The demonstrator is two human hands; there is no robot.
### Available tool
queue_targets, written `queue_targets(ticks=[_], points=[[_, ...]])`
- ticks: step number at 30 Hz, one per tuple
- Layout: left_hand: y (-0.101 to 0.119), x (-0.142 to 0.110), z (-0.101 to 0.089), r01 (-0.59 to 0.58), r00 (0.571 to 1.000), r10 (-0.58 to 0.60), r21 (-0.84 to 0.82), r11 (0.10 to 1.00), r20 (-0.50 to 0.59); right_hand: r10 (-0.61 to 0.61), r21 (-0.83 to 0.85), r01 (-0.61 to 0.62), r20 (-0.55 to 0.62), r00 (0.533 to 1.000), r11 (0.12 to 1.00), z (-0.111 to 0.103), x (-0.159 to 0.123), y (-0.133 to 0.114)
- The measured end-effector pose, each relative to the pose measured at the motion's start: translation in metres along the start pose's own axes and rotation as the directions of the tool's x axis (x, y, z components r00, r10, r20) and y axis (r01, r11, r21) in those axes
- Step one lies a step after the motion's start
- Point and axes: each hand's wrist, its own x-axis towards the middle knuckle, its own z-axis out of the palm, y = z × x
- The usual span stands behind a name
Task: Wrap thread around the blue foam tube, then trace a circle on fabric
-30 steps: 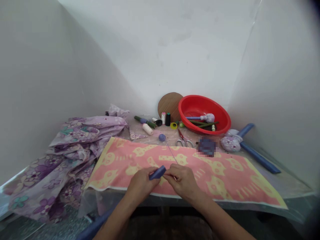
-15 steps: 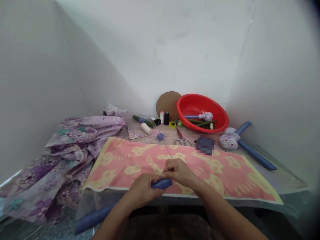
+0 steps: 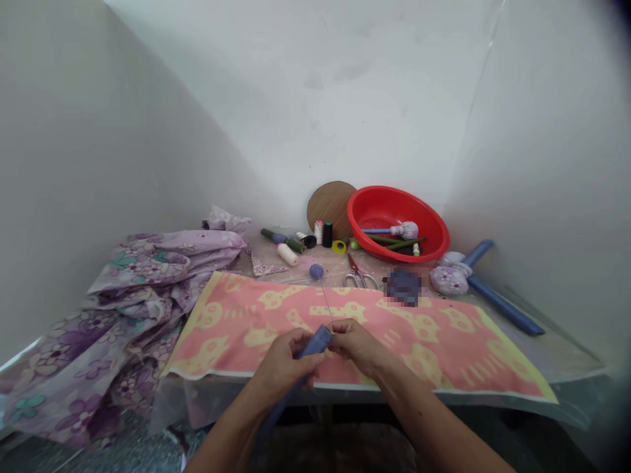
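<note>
I see left hand (image 3: pixel 284 360) clasping blue tube (image 3: pixel 316 341), likely steadying it, right hand (image 3: pixel 355 347) pinching thread (image 3: pixel 325 297) from far ball (image 3: pixel 316 270).

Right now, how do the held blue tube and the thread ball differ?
Shape: the blue tube is long; the thread ball is round.
Place: the tube is in the left hand; the ball sits on the table, beyond the pink cloth.
Shared: both are bluish.

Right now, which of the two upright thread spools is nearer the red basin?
The black, green-topped spool. It stands to the right of the white, pink-topped spool, closer to the red basin.
</note>
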Motion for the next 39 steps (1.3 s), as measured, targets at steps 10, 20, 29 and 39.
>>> queue_targets(ticks=[10, 20, 29, 39], points=[[-0.005, 0.002, -0.005, 0.023, 0.995, -0.032, -0.098, 0.995, -0.096, -0.224, -0.262, 0.193, -0.091, 0.97, 0.946, 0.014, -0.012, -0.005], [-0.01, 0.007, -0.012, 0.029, 0.986, -0.009, 0.118, 0.993, -0.165, -0.472, -0.75, 0.332, 0.03, 0.881, 0.573, 0.009, -0.026, -0.013], [-0.014, 0.004, -0.009, 0.023, 0.988, 0.077, 0.626, 0.779, -0.132, -0.498, -0.795, 0.4, 0.143, 0.855, 0.457, 0.012, -0.029, -0.03], [-0.01, -0.006, 0.002, -0.025, 1.0, 0.013, 0.642, 0.766, 0.024, -0.378, -0.745, 0.263, 0.016, 0.926, 0.613, 0.002, -0.001, -0.021]])
